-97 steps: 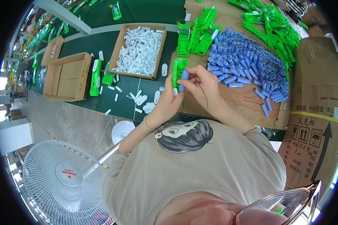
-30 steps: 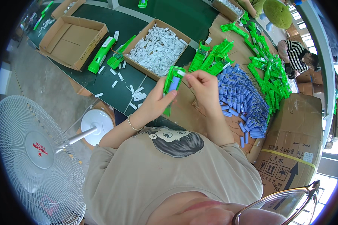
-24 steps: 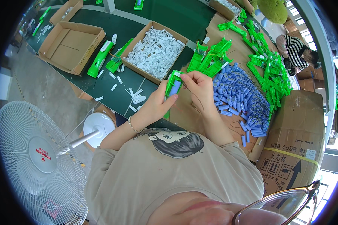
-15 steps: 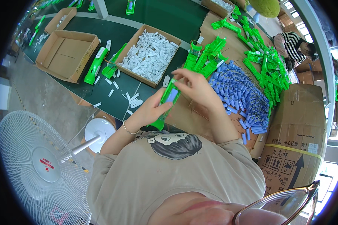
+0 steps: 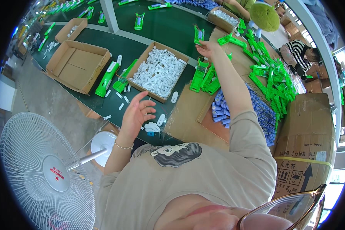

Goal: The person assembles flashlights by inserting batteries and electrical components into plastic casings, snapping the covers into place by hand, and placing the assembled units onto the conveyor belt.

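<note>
My right hand (image 5: 207, 50) is stretched far forward, palm up, fingers apart. Just beyond its fingertips stands a green plastic casing (image 5: 199, 35) with a purple-blue piece inside; whether the fingertips still touch it is hard to tell. Over the near edge of the dark green table, my left hand (image 5: 136, 113) is raised and holds nothing, its fingers spread. Close to it lie several flat white oval parts (image 5: 151, 127) and a small blue piece (image 5: 151, 134). Beyond the left hand, a cardboard box (image 5: 145, 89) is full of small white parts.
An empty cardboard box (image 5: 95, 78) and a green flashlight-like body (image 5: 107, 79) stand to the left. To the right are wired blue cylinders (image 5: 262, 105) and a heap of green casings (image 5: 274, 82). A large carton (image 5: 304, 126) and a fan (image 5: 51, 172) flank me. A co-worker (image 5: 298, 55) sits far right.
Both hands held the green casing before my body. Now the left hand has let go and opened, and the right hand has moved far forward, with a casing at its fingertips.
</note>
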A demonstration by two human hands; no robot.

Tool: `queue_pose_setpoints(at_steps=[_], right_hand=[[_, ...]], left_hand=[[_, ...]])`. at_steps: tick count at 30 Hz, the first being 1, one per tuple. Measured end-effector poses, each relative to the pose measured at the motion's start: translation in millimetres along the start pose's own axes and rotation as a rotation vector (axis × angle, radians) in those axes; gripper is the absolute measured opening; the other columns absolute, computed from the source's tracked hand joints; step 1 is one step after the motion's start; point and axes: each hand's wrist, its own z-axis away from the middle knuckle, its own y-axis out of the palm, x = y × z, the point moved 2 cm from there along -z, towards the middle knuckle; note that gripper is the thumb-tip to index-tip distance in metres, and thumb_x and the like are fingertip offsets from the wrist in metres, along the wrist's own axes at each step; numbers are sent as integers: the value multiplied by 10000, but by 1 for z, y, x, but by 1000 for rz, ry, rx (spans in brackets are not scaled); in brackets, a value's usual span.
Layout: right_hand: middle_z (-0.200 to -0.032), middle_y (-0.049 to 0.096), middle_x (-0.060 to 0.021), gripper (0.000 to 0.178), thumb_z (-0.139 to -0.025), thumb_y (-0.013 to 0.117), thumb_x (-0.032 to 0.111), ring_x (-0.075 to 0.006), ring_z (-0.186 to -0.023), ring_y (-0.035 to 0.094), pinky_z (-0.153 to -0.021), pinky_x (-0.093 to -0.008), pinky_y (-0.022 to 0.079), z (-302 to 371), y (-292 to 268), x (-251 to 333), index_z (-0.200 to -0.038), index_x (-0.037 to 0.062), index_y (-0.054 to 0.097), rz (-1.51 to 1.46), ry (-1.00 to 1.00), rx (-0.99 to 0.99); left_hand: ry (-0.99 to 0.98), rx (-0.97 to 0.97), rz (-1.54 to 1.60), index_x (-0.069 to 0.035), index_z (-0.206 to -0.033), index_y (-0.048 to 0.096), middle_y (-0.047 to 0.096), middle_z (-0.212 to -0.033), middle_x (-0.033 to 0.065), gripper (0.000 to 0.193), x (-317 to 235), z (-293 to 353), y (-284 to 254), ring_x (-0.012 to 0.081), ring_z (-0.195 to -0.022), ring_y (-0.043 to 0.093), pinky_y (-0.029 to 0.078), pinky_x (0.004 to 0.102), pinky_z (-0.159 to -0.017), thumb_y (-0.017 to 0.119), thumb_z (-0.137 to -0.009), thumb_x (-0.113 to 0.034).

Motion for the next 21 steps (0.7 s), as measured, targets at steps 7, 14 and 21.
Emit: queue_pose_setpoints(at_steps=[7, 14, 21], right_hand=[[-726, 662, -83, 184, -871, 640, 184, -143, -539, 595, -477, -274, 462, -58, -18, -7, -817, 13, 599, 709, 52, -99], [-1161, 603, -116, 426, -659, 610, 4, -322, -1049, 565, -859, -405, 476, 87, -20, 3, -1063, 139, 631, 2000, -769, 262], [-1457, 295, -118, 582, -674, 647, 106, -353, -1366, 219, -1051, -588, 265, 145, -16, -43, -1237, 233, 568, 2286, -946, 532]], left_hand=[[-68, -70, -121, -19, -1324, 357, 588, -1049, 122, 516, 3, 14, -3, 177, -895, 604, 519, 312, -749, 489, -924, -319], [-72, -64, -177, -42, -1298, 418, 576, -1069, 99, 405, 6, 4, -7, 148, -916, 573, 484, 291, -785, 469, -926, -192], [-39, 190, -340, -20, -1281, 431, 572, -1062, 85, 401, 21, -24, 29, 133, -932, 555, 455, 276, -818, 506, -897, -109]])
